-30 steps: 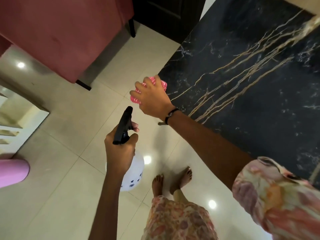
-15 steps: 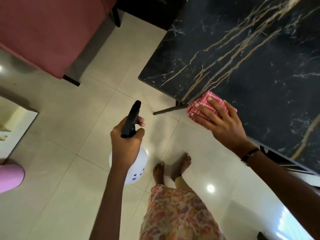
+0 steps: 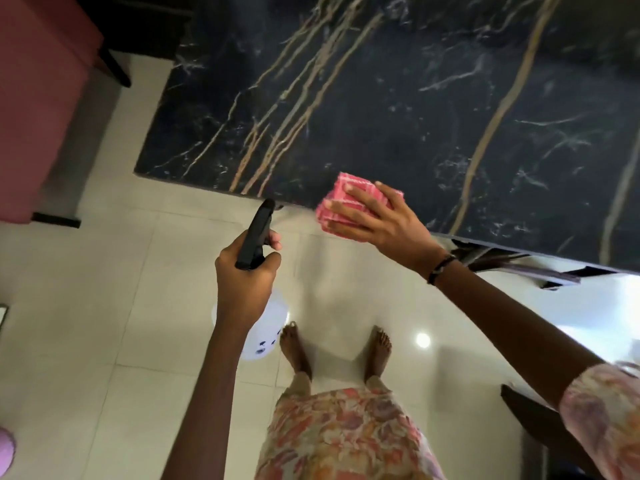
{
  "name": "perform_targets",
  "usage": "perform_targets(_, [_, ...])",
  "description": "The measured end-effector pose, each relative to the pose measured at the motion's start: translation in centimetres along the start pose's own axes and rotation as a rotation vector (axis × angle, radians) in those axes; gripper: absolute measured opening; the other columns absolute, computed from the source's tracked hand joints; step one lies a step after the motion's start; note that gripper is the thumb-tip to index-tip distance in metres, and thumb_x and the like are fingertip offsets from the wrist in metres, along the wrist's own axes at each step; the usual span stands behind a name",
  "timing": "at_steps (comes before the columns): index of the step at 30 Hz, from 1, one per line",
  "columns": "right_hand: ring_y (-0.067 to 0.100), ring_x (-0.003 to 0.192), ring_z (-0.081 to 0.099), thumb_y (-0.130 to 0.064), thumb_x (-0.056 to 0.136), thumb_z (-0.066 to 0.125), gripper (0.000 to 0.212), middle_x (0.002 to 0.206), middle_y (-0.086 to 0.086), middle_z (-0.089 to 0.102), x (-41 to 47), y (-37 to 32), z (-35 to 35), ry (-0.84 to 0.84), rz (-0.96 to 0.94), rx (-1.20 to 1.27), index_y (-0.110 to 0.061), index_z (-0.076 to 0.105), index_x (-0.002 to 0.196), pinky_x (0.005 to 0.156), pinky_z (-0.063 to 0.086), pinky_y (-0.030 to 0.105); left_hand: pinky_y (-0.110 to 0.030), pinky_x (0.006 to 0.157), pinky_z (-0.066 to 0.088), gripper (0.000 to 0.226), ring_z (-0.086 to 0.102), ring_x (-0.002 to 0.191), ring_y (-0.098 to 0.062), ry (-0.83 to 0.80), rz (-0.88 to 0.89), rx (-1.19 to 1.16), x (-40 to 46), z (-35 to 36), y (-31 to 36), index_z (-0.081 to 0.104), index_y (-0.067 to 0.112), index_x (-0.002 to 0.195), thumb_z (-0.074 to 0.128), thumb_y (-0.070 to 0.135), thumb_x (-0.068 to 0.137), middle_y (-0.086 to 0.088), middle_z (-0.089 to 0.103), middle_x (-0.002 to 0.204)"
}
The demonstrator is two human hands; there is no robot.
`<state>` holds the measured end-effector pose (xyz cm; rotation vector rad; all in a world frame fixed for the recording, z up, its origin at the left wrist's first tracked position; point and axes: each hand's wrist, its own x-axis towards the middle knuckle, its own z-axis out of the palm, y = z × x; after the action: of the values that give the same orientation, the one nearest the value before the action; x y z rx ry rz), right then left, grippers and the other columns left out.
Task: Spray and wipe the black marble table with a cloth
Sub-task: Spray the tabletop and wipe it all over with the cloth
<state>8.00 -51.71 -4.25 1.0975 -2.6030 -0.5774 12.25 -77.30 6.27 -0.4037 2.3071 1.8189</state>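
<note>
The black marble table point(image 3: 398, 109), veined in gold and white, fills the upper right. My right hand point(image 3: 384, 223) presses a folded pink checked cloth point(image 3: 349, 202) flat on the table's near edge, part of the cloth hanging past it. My left hand point(image 3: 246, 275) grips a spray bottle point(image 3: 258, 327) with a black trigger head and a white body, held over the floor just left of the cloth. The nozzle points up toward the table edge. The hand hides most of the bottle's neck.
A red upholstered chair point(image 3: 41, 109) with dark legs stands at the left, close to the table's corner. My bare feet point(image 3: 336, 351) stand on glossy cream floor tiles point(image 3: 104, 306). A dark frame point(image 3: 512, 261) shows under the table's near edge at the right.
My right hand has slid the cloth from the table's left corner rightward along the near edge. The view has shifted toward the table. My left hand keeps holding the spray bottle.
</note>
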Motion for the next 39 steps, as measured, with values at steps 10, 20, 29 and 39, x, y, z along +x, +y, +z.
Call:
perform_targets(10, [0.038,0.143,0.024,-0.009,0.069,0.082,0.103,0.151,0.004,0.041,-24.5,11.5,-0.2,-0.251,-0.006,0.086,-0.031,0.021,0.149,0.111,0.026,0.059,-0.019,0.041,0.037,0.023,0.038,0.039,-0.013,-0.1,-0.004,0.077,-3.7,11.5,3.3,0.065,0.009,0.088,0.053,-0.01,0.081,-0.028,0.057,0.077])
perform_targets(20, [0.027,0.149,0.009,-0.047,0.098,0.032,0.057,0.152,0.008,0.037,-38.4,18.9,-0.5,-0.383,0.213,0.408,-0.027,0.018,0.15,0.122,0.006,0.042,-0.015,0.041,0.039,0.011,0.039,0.045,-0.02,-0.119,-0.021,0.11,-5.7,19.1,5.7,0.064,0.006,0.09,0.057,-0.002,0.085,-0.026,0.052,0.068])
perform_targets(29, [0.028,0.149,0.008,-0.058,0.097,0.012,0.061,0.159,0.002,0.021,-31.5,18.1,-0.5,-0.425,0.558,0.66,-0.027,0.021,0.149,0.118,0.015,0.055,-0.023,0.042,0.038,0.011,0.037,0.047,-0.024,-0.02,-0.052,0.041,-5.6,18.5,7.7,0.064,0.008,0.087,0.058,0.0,0.085,-0.037,0.057,0.085])
perform_targets(39, [0.027,0.149,0.006,-0.054,0.096,0.019,0.059,0.159,-0.002,0.021,-12.2,12.4,-0.6,-0.336,0.705,0.728,-0.029,0.027,0.149,0.118,0.007,0.056,-0.055,0.076,0.049,0.018,0.05,0.069,-0.039,0.107,-0.08,-0.063,-0.1,12.8,10.0,0.065,0.005,0.096,0.055,-0.005,0.085,-0.009,0.065,0.089])
